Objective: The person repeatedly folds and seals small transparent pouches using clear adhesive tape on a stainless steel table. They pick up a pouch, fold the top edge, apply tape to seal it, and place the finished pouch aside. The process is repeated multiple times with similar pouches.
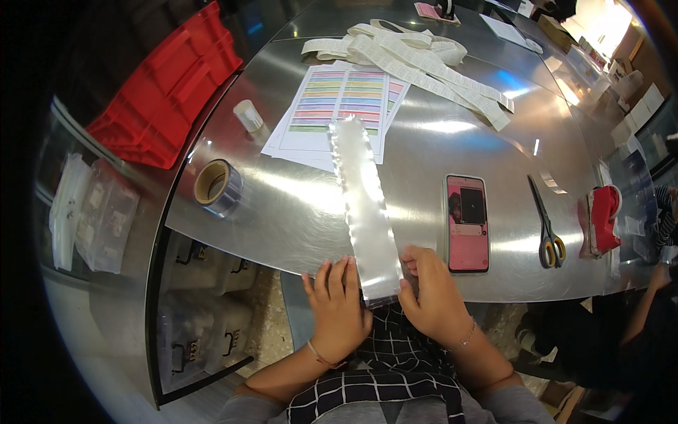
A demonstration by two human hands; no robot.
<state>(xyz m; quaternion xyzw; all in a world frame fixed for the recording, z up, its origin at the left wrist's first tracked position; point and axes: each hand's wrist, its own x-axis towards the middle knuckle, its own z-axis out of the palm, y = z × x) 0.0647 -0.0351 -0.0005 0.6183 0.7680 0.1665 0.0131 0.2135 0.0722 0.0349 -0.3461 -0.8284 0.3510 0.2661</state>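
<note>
A long, shiny clear plastic strip (360,198) with crimped edges lies from the printed sheets down to the table's front edge. My left hand (334,304) rests at that edge just left of the strip, fingers stretched and open. My right hand (429,297) has its fingers curled at the strip's lower right side, gripping it. Printed sheets with coloured rows (304,131) lie beyond. A pink-screened phone (466,240) and black-and-yellow scissors (551,244) are on the right. A tape roll (227,194) and a small white cylinder (247,115) are on the left.
Loose paper label strips (409,56) lie across the steel table (282,233). A red crate (169,92) and clear boxes (106,222) are at left. A red tape dispenser (604,219) stands at right, near another person's hand (660,279). Bins (201,332) sit below.
</note>
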